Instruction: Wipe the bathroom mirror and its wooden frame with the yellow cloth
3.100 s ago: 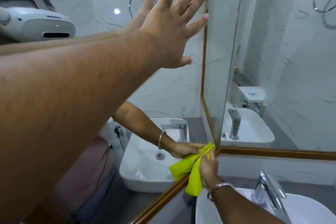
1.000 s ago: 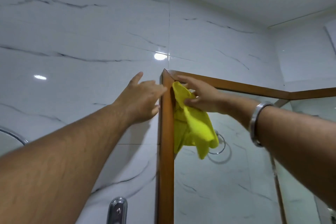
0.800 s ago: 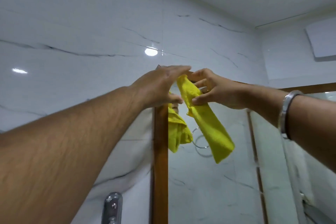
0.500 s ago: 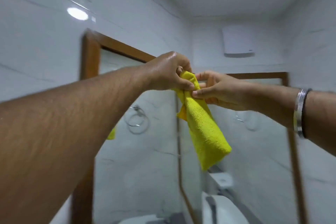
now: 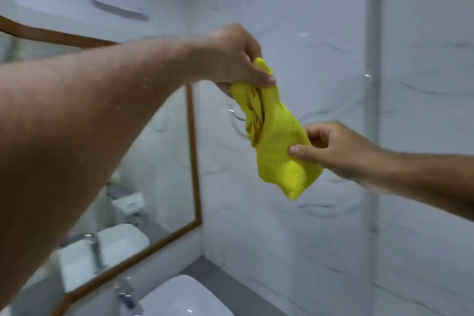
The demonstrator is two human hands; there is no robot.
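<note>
The yellow cloth [image 5: 278,141] hangs bunched in mid-air in front of the marble wall, away from the mirror. My left hand [image 5: 230,56] grips its top end. My right hand [image 5: 336,149] pinches its lower right side between thumb and fingers. The mirror [image 5: 159,161] lies at the left, partly hidden behind my left forearm. Its wooden frame [image 5: 193,156] shows along the right side, the bottom edge and the upper left.
A white basin [image 5: 179,297] with a chrome tap [image 5: 125,295] sits below the mirror. White marble walls fill the right side, with a glass panel edge [image 5: 373,59] running vertically. A white vent cover [image 5: 118,10] is high on the wall.
The view has swung right, away from the mirror's top left corner. The cloth came off the frame, my left hand took its top end, and my right hand slid down to its lower part.
</note>
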